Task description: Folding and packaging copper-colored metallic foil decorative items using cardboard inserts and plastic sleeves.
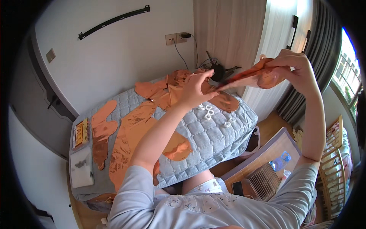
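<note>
My right hand (295, 70) is raised at the upper right, its fingers closed on a flat copper-coloured foil balloon (248, 78). The balloon stretches down toward my left hand (195, 89), which is held over the bed with thumb and fingers spread apart. Whether the left thumb touches the foil's lower end is unclear. Beneath my left arm, more flat copper foil balloons (131, 141) lie spread across the quilted grey-blue mattress (204, 139). Several small white rings (209, 112) sit on the mattress just below the left hand.
A clear pack with gold pieces (81, 131) and a white plastic packet (81, 170) lie at the mattress's left edge. A black router-like device (218, 71) stands by the wardrobe. On the floor mat to the right are a slatted box (263, 181), a phone (237, 188) and a bottle (280, 161).
</note>
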Demonstrator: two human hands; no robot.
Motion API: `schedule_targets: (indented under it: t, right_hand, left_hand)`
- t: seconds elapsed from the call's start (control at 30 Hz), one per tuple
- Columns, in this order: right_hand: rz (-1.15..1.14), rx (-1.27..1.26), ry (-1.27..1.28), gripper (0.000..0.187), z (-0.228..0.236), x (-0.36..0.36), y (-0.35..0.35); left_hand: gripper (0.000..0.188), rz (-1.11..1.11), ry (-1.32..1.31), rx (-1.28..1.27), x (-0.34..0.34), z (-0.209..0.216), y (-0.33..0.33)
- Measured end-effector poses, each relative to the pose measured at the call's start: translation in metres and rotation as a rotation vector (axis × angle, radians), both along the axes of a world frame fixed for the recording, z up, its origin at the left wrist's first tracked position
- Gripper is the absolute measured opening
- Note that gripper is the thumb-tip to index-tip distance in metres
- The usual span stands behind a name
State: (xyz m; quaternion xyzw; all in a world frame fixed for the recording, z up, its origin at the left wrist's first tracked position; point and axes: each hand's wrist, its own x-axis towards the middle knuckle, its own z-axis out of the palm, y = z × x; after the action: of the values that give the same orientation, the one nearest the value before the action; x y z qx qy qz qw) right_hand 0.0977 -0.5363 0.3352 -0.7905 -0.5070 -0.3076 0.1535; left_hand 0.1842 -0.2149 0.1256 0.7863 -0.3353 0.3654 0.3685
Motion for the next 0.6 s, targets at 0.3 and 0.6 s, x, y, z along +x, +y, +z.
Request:
schedule_targets:
  t: [0.3,0.6]
  right_hand:
    - [-0.037,0.117,0.427,0.017,0.009,0.044,0.02]
    - [0.147,0.155,0.147,0.023,-0.028,-0.038,0.138]
  left_hand:
    - [0.029,-0.006,0.317,0.03,-0.03,-0.034,0.04]
    - [0.021,0.518,-0.146,-0.127,-0.048,0.015,0.184]
